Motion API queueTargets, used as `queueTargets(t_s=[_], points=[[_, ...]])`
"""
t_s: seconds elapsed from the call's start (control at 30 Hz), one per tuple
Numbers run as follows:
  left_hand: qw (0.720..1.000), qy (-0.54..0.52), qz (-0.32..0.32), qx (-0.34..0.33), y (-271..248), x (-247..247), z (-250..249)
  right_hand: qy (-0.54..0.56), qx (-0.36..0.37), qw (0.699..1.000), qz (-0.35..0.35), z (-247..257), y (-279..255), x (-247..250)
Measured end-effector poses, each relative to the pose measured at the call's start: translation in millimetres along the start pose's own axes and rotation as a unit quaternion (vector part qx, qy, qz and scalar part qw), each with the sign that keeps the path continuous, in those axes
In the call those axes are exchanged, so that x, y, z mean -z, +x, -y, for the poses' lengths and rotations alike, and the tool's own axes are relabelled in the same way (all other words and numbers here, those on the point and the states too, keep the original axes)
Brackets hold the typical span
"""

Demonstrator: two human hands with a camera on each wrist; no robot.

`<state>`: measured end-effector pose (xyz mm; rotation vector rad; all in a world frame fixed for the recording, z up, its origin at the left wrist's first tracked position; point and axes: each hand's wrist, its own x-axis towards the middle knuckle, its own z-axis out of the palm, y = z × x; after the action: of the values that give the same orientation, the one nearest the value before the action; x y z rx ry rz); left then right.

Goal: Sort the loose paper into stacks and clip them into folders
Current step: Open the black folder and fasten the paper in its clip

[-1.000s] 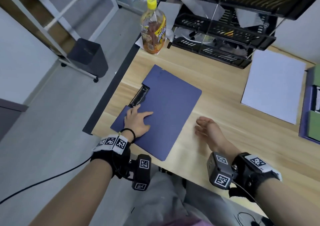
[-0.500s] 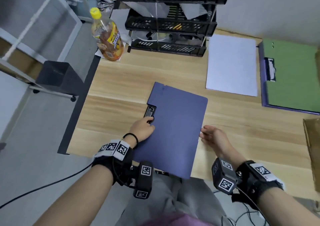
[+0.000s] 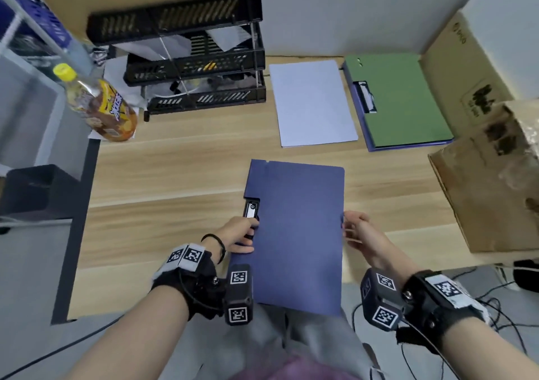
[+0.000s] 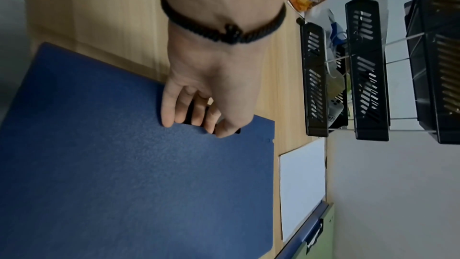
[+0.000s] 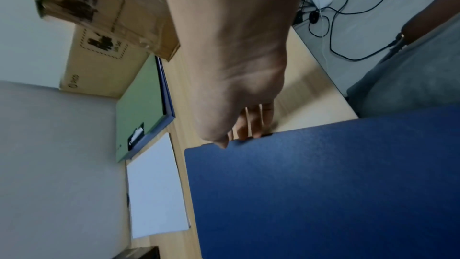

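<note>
Both hands are gripping the closed dark-blue plastic folder [image 3: 294,234] at the wooden desk's [image 3: 163,175] near edge: left hand [image 3: 237,234] curling at its clip side, right hand [image 3: 357,234] pinching the opposite edge. The white paper stack [image 3: 313,102] is lying unclipped near the far edge, so clipping it looks still to do.

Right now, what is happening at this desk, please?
A person sits at a light wooden desk and holds a closed dark blue folder at both long edges. The left hand grips the edge by the black metal clip; the right hand pinches the opposite edge. The folder's near end hangs over the desk edge. Behind it lie a stack of white paper and a green sheet clipped in an open blue folder.
</note>
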<state>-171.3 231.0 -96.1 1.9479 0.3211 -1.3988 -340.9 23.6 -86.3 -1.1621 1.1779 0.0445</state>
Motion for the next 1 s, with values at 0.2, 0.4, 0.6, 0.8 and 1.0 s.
queueTargets(t_s=[0.2,0.4,0.6,0.8,1.0], points=[[0.992,0.062,0.089,-0.06,-23.6,-14.9,-14.9,-0.012,0.043,0.99,0.13,58.4,-30.3,15.9],[0.979,0.046,0.145,-0.138,-54.4,13.0,-33.9,-0.06,0.092,0.95,0.291,105.7,-55.6,-33.7],[0.955,-0.084,0.19,-0.213,-91.7,61.3,-34.0,-0.143,0.1,0.927,0.333,97.3,-52.9,-102.5],[0.949,-0.168,0.009,-0.265,-91.5,109.2,-3.5,-0.188,0.059,0.915,0.351,69.9,-42.1,-141.3],[0.917,-0.171,-0.293,-0.208,-49.0,141.7,24.2,-0.221,0.034,0.943,0.248,46.0,-20.3,-133.7]])
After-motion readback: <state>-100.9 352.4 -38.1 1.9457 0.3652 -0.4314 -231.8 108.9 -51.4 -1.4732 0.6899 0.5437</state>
